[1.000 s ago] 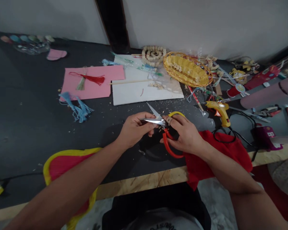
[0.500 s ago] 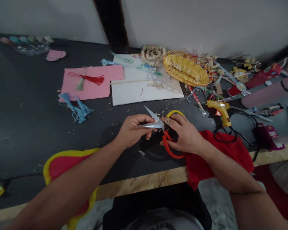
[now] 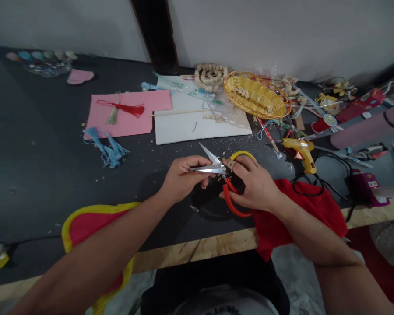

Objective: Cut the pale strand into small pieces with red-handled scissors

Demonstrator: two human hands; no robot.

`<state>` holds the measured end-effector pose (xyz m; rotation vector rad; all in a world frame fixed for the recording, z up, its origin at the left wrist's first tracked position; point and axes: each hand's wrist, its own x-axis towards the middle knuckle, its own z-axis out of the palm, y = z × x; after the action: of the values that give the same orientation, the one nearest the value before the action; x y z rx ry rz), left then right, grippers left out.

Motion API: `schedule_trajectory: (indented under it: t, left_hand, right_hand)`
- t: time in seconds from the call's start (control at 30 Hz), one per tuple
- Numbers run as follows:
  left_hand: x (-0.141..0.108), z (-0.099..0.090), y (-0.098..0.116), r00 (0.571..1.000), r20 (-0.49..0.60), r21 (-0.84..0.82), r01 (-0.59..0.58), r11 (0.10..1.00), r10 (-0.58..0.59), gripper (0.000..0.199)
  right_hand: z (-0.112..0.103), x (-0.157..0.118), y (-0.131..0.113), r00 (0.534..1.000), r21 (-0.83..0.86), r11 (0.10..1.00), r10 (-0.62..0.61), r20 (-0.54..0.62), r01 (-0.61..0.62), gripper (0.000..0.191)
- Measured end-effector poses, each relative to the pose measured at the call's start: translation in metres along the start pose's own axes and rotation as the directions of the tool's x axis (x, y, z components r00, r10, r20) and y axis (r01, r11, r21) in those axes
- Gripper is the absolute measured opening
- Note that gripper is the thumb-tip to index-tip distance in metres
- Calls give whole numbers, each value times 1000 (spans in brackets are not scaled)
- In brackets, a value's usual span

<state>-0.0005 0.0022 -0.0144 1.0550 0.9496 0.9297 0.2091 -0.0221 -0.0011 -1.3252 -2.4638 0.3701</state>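
Note:
Over the dark tabletop, my right hand (image 3: 254, 181) grips a pair of scissors (image 3: 213, 158) with one yellow and one red handle. The blades are spread apart and point left, towards my left hand (image 3: 184, 177). A small pale piece shows at my right fingers, near the pivot. My left hand is closed in a pinch right at the blades; what lies between its thumb and fingers is mostly covered by the lower blade. Small pale crumbs (image 3: 221, 153) are scattered on the table around the scissors.
A white board (image 3: 180, 131) and pink sheet (image 3: 96, 113) with tassels lie ahead; a blue tassel (image 3: 111, 153) is nearby. At right are a wicker basket (image 3: 259, 98), yellow glue gun (image 3: 302, 151), red thread spool (image 3: 320, 124) and pink bottle (image 3: 357, 129). Red cloth (image 3: 325, 210) overhangs the wooden edge.
The view has shifted slightly, so things at the left appear a little further right. Both hands keep their hold, and the scissors stay spread with hardly any movement.

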Motion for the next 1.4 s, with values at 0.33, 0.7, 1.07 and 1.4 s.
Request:
schedule_trajectory:
  t: [0.33, 0.7, 1.07, 1.4]
  left_hand:
    - [1, -5, -5, 998, 42, -12, 47, 999, -46, 8]
    - [0, -1, -2, 1000, -1, 3, -5, 1000, 5, 20]
    - [0, -5, -5, 997, 61, 32, 41, 999, -43, 11]
    - [0, -3, -1, 998, 58, 51, 24, 998, -27, 19]
  right_hand:
    - [4, 0, 4, 996, 40, 996, -83, -22, 84, 70]
    - [3, -1, -2, 1000, 47, 999, 6, 8, -6, 67]
    - [1, 1, 1, 999, -21, 999, -38, 26, 38, 76]
    - [7, -1, 3, 998, 28, 998, -59, 4, 59, 69]
